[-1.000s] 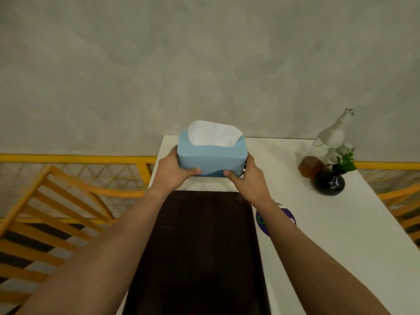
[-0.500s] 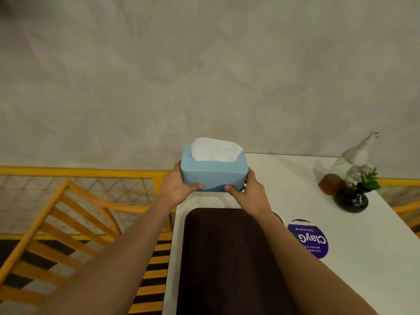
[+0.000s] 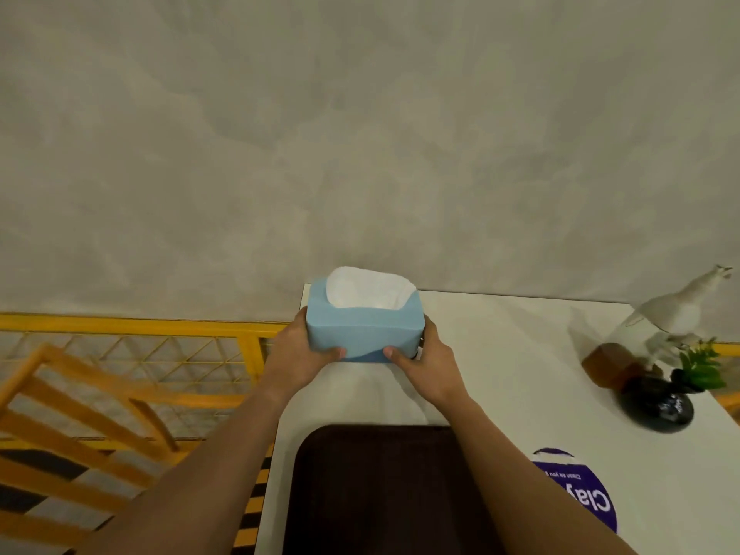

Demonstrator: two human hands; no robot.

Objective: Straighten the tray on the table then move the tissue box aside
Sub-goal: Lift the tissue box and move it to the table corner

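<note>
A light blue tissue box [image 3: 362, 328] with white tissue showing on top is at the far left corner of the white table [image 3: 512, 374], close to the wall. My left hand [image 3: 296, 354] grips its left end and my right hand [image 3: 426, 362] grips its right end, thumbs on the near face. Whether the box rests on the table or hangs just above it I cannot tell. The dark brown tray [image 3: 376, 490] lies lengthwise in front of me, its far edge a short gap nearer than the box. My forearms cross over the tray's sides.
At the right edge stand a clear bottle [image 3: 676, 314], a brown block [image 3: 610, 364] and a black vase with green leaves [image 3: 660, 406]. A purple round sticker [image 3: 580, 490] lies right of the tray. Yellow railing [image 3: 132, 326] and wooden slats [image 3: 80, 426] are to the left. A grey wall is behind.
Both hands have carried the tissue box away from the tray's far edge toward the table's far left corner. The view has shifted left and upward.
</note>
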